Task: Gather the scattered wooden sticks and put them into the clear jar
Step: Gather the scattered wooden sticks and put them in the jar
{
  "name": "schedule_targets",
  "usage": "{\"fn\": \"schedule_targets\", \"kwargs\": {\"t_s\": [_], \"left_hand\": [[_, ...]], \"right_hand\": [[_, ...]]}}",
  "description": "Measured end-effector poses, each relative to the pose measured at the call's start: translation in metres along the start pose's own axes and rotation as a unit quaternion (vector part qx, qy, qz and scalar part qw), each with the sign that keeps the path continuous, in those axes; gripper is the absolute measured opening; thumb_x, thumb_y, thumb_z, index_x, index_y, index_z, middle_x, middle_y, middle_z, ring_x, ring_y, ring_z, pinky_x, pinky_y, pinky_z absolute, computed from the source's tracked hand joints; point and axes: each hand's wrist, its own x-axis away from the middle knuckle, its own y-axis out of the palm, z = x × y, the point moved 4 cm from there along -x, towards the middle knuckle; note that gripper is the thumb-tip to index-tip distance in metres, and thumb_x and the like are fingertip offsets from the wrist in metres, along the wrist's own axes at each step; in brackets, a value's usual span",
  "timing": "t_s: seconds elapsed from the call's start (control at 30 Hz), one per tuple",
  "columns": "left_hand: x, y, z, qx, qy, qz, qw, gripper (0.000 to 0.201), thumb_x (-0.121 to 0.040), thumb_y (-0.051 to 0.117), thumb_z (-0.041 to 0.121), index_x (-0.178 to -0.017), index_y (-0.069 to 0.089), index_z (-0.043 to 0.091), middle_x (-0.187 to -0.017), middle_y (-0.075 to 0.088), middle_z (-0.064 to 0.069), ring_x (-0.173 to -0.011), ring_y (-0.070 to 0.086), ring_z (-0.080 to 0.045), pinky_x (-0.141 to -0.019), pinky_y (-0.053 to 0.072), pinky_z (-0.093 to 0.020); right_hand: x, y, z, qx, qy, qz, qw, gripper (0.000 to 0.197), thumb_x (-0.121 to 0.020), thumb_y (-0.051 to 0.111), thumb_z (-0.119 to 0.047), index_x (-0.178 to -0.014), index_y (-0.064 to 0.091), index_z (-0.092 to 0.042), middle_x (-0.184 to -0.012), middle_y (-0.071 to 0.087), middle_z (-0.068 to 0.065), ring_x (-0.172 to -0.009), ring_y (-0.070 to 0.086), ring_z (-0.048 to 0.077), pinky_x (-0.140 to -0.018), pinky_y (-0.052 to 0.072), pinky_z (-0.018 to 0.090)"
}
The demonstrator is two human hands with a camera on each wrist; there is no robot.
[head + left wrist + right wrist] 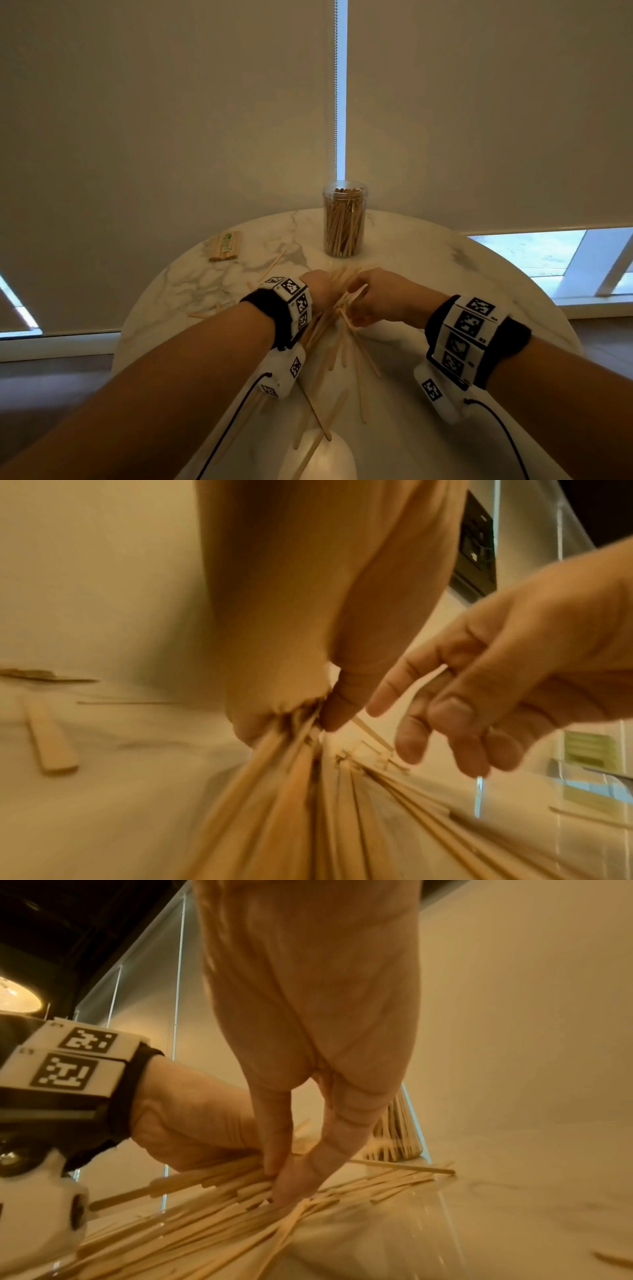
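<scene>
The clear jar (344,222), packed with upright wooden sticks, stands at the far middle of the round marble table (428,260). In front of it my two hands meet over a fanned bunch of sticks (337,329). My left hand (317,286) grips the bunch with curled fingers (329,712), and the sticks (291,804) spread out below the fist. My right hand (375,298) pinches sticks at the same spot, thumb and fingertips (287,1183) pressed into the pile (205,1218). The jar (397,1137) is just beyond. Loose sticks (274,262) lie on the left.
A wrapped pack of sticks (224,246) lies at the table's far left. One flat stick (51,739) lies apart from the left hand. Roller blinds hang close behind the table. A lamp's bright reflection (318,455) shows on the near edge.
</scene>
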Motion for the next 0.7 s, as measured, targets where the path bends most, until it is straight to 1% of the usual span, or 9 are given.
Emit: {"fn": "schedule_targets", "kwargs": {"t_s": [0.07, 0.17, 0.27, 0.4, 0.47, 0.5, 0.57, 0.6, 0.7], "left_hand": [[-0.007, -0.002, -0.01, 0.073, -0.009, 0.007, 0.997, 0.028, -0.098, 0.049, 0.028, -0.089, 0.061, 0.004, -0.09, 0.063, -0.012, -0.085, 0.061, -0.03, -0.068, 0.046, -0.032], [-0.012, -0.007, -0.018, 0.271, -0.005, 0.035, 0.962, 0.02, -0.099, 0.046, 0.016, -0.102, 0.055, -0.002, -0.097, 0.07, -0.015, -0.08, 0.068, -0.028, -0.069, 0.057, -0.04], [-0.005, -0.018, -0.014, 0.435, 0.023, 0.074, 0.897, 0.005, -0.097, 0.043, 0.006, -0.097, 0.047, 0.01, -0.086, 0.06, -0.01, -0.063, 0.053, -0.016, -0.058, 0.048, -0.031], [0.013, -0.039, -0.004, 0.53, 0.08, 0.101, 0.838, 0.017, -0.095, 0.044, 0.002, -0.109, 0.047, 0.012, -0.08, 0.051, -0.003, -0.06, 0.044, -0.012, -0.057, 0.043, -0.028], [0.024, -0.044, 0.0, 0.534, 0.109, 0.1, 0.832, 0.018, -0.096, 0.045, 0.003, -0.11, 0.048, 0.014, -0.083, 0.052, -0.003, -0.063, 0.046, -0.012, -0.059, 0.044, -0.029], [0.029, -0.044, 0.002, 0.528, 0.124, 0.096, 0.835, 0.018, -0.097, 0.045, 0.005, -0.111, 0.048, 0.015, -0.084, 0.052, -0.003, -0.064, 0.046, -0.012, -0.06, 0.045, -0.029], [0.038, -0.04, 0.006, 0.502, 0.158, 0.083, 0.846, 0.016, -0.102, 0.043, 0.012, -0.117, 0.047, 0.017, -0.086, 0.05, -0.001, -0.065, 0.046, -0.012, -0.061, 0.045, -0.03], [0.041, -0.037, 0.009, 0.48, 0.176, 0.08, 0.856, 0.016, -0.104, 0.042, 0.016, -0.12, 0.045, 0.018, -0.085, 0.049, 0.0, -0.065, 0.045, -0.011, -0.062, 0.044, -0.031], [0.053, -0.032, 0.021, 0.456, 0.222, 0.092, 0.857, 0.015, -0.106, 0.041, 0.022, -0.12, 0.041, 0.021, -0.085, 0.046, -0.001, -0.064, 0.043, -0.011, -0.061, 0.044, -0.032]], "right_hand": [[0.001, -0.003, 0.005, -0.006, 0.011, 0.005, 1.0, 0.044, -0.083, 0.073, -0.001, -0.123, 0.055, -0.006, -0.099, 0.072, 0.017, -0.077, 0.075, 0.024, -0.073, 0.063, 0.034], [0.002, -0.007, 0.007, -0.013, 0.01, 0.024, 1.0, 0.042, -0.087, 0.072, -0.01, -0.125, 0.053, -0.007, -0.098, 0.072, 0.014, -0.083, 0.075, 0.026, -0.08, 0.062, 0.04], [0.007, -0.01, -0.002, -0.033, -0.008, 0.027, 0.999, 0.043, -0.091, 0.071, -0.02, -0.128, 0.053, -0.006, -0.097, 0.073, 0.011, -0.087, 0.074, 0.024, -0.08, 0.062, 0.036], [0.018, -0.007, -0.025, -0.009, -0.05, 0.033, 0.998, 0.048, -0.094, 0.066, -0.031, -0.135, 0.051, -0.01, -0.102, 0.071, 0.006, -0.087, 0.073, 0.019, -0.081, 0.061, 0.033], [0.024, -0.011, -0.038, -0.037, -0.093, 0.079, 0.992, 0.039, -0.098, 0.056, -0.035, -0.132, 0.051, -0.017, -0.106, 0.068, 0.008, -0.089, 0.072, 0.023, -0.083, 0.061, 0.042], [0.028, -0.014, -0.045, -0.059, -0.125, 0.109, 0.984, 0.027, -0.1, 0.051, -0.037, -0.125, 0.053, -0.025, -0.108, 0.067, 0.008, -0.092, 0.071, 0.024, -0.084, 0.059, 0.046], [0.035, -0.027, -0.061, -0.104, -0.193, 0.165, 0.961, 0.012, -0.102, 0.045, -0.039, -0.109, 0.05, -0.047, -0.108, 0.068, 0.001, -0.097, 0.069, 0.02, -0.089, 0.057, 0.047], [0.037, -0.033, -0.068, -0.119, -0.22, 0.182, 0.951, 0.014, -0.102, 0.045, -0.038, -0.109, 0.049, -0.049, -0.109, 0.068, -0.002, -0.1, 0.068, 0.017, -0.091, 0.055, 0.044], [0.037, -0.044, -0.089, -0.069, -0.246, 0.193, 0.947, 0.032, -0.1, 0.051, -0.033, -0.131, 0.052, -0.024, -0.116, 0.066, 0.004, -0.104, 0.066, 0.02, -0.095, 0.054, 0.044]]}}
